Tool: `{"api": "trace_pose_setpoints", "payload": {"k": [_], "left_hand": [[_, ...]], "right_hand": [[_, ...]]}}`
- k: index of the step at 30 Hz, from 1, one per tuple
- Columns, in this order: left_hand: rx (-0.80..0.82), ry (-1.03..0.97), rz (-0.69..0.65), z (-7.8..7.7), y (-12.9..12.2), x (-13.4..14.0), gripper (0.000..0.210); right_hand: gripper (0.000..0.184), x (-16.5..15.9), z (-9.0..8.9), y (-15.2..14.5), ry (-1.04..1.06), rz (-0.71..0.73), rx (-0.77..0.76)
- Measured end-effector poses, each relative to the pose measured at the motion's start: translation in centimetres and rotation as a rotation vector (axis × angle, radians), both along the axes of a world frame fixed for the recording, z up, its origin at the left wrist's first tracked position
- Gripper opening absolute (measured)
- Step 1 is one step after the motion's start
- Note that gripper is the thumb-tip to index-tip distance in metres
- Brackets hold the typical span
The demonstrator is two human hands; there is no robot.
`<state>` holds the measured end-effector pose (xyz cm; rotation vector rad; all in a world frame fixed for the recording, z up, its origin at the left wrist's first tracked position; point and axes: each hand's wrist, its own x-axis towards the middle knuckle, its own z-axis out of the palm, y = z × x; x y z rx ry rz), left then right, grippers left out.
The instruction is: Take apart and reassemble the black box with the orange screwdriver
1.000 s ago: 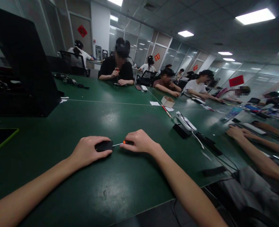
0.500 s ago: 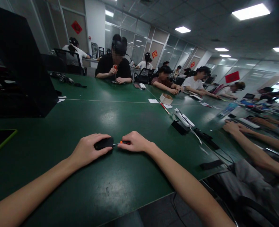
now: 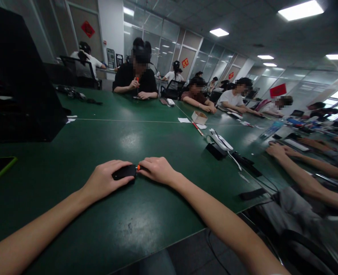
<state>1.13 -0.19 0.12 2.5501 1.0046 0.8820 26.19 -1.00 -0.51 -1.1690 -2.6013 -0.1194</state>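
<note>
My left hand [image 3: 100, 178] rests on the green table [image 3: 97, 137], thumb and fingers wrapped round the sides of a small black box-shaped object [image 3: 125, 172]. What kind of device it is, I cannot make out. My right hand [image 3: 159, 170] grips a screwdriver [image 3: 139, 167] with an orange and black handle, mostly covered by the fingers. Its short visible metal shaft points left and meets the right end of the black object. Whether the tip is inside or only against it is hidden.
A large black computer case [image 3: 23, 80] stands at left, near a green-edged dark mat [image 3: 0, 170]. To the right lie a white power strip [image 3: 221, 139], a small open box [image 3: 199, 117] and black cables. Another person's hands [image 3: 279, 149] rest further right; several people sit opposite.
My right hand has moved left with the screwdriver, so much less shaft shows between the handle and the black object. My left hand keeps its hold; the camera view has shifted slightly.
</note>
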Motion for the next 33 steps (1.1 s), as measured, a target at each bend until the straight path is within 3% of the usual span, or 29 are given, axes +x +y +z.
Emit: {"api": "trace_pose_setpoints", "payload": {"k": [15,21,28,33], "left_hand": [[0.040,-0.042,-0.068,-0.3,0.6,-0.4,0.061],[0.066,-0.004,-0.098,-0.7,1.2,-1.0,0.064],[0.137,0.013,-0.143,-1.0,1.4,-1.2,0.059],[0.087,-0.012,-0.142,-0.9,1.3,-1.1,0.057]], "right_hand": [[0.032,-0.5,0.7,0.1,-0.015,-0.001,-0.051],[0.037,-0.5,1.1,-0.2,-0.051,-0.087,-0.062],[0.025,-0.4,-0.3,0.7,0.258,0.081,-0.259],[0.031,0.3,0.0,0.7,0.171,0.080,-0.147]]}}
